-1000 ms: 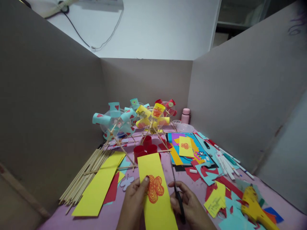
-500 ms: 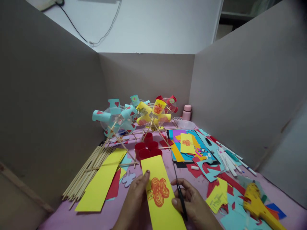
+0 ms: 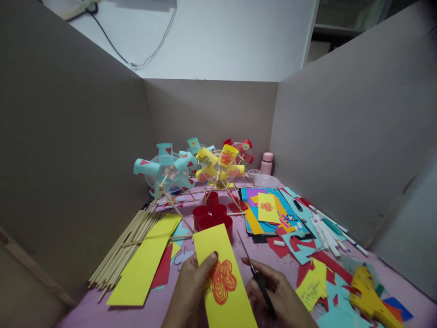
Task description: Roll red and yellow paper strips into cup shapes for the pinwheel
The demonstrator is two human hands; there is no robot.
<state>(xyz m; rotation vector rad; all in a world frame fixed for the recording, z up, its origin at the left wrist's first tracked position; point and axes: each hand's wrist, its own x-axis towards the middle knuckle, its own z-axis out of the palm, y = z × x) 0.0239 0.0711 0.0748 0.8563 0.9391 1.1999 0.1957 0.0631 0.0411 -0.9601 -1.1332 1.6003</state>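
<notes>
My left hand [image 3: 191,287] grips a yellow paper strip [image 3: 218,248] along its left side, thumb on top. An orange scribbled butterfly-like drawing [image 3: 223,282] is on that strip. In my right hand [image 3: 273,287] is a pair of scissors [image 3: 262,287] with black handles; the blades point up and away, just right of the strip, and look closed. Beyond the strip stand several red paper tubes [image 3: 206,222]. To the left lies another long yellow strip [image 3: 146,262], beside a pale purple paper cutout [image 3: 183,257].
Bamboo sticks [image 3: 126,248] lie at left. Wheel models with blue [image 3: 165,168] and yellow [image 3: 220,166] paper tubes stand behind. At right are a blue book [image 3: 252,228], markers [image 3: 326,234], paper scraps [image 3: 312,284] and a yellow glue gun [image 3: 367,294]. Grey panels [image 3: 211,109] enclose the table.
The yellow strip has shifted slightly left and away from the scissors. The scissors have tilted further left at the tip. The whole view has moved a little.
</notes>
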